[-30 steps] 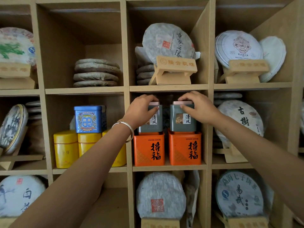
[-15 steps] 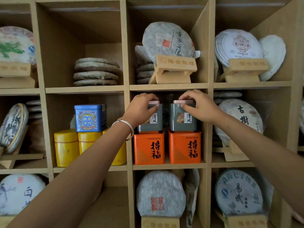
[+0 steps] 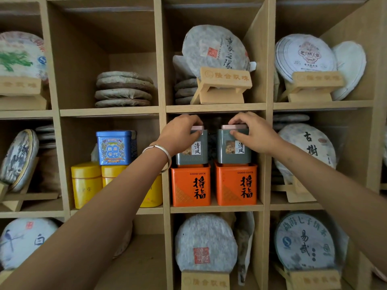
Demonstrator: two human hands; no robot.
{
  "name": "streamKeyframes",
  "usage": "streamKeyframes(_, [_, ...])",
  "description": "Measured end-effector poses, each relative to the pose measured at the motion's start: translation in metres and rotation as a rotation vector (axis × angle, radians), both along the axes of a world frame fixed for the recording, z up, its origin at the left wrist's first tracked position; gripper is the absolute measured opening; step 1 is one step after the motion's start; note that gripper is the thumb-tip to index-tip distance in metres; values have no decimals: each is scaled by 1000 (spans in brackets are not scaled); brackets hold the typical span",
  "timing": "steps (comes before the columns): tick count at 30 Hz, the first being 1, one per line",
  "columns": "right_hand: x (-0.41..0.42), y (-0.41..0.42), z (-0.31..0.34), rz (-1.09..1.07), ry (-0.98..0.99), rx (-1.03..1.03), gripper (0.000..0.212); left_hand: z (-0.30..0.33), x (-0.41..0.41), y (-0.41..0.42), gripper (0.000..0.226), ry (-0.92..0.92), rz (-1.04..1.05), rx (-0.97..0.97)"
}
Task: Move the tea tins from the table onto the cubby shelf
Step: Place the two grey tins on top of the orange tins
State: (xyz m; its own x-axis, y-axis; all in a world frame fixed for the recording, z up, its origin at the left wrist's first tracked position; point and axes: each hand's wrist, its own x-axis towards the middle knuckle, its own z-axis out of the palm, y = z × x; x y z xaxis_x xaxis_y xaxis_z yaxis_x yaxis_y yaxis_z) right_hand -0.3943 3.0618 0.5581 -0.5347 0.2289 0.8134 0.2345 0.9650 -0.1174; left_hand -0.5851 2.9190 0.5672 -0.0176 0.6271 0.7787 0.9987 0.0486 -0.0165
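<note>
The fingers of the left hand (image 3: 180, 130) are curled over the pink lid of the left grey tin (image 3: 192, 150), thumb against its front, so the tin is gripped from above. The fingers of the right hand (image 3: 254, 132) are curled the same way round the top of the right grey tin (image 3: 234, 148). Each grey tin is seated on 1 of 2 orange tins (image 3: 213, 185), which are stood side by side at the front edge of the middle cubby of the shelf (image 3: 215, 208). A bracelet (image 3: 161, 151) is worn on the left wrist. The placing step appears to be nearly done. Next, both grips would need to be loosened and the hands drawn straight back, so that the stacks are not nudged.
</note>
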Motion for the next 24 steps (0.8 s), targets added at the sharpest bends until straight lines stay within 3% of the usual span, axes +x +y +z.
streamKeyframes(16, [7, -5, -3, -51, -26, 16, 43, -1, 9, -7, 39, 14, -33, 30])
streamKeyframes(20, [27, -22, -27, -49, 158, 87, 42, -38, 28, -19, 34, 12, -128, 183])
streamKeyframes(24, [43, -32, -73, -103, 142, 95, 46, -93, 59, -17, 39, -102, -261, 155])
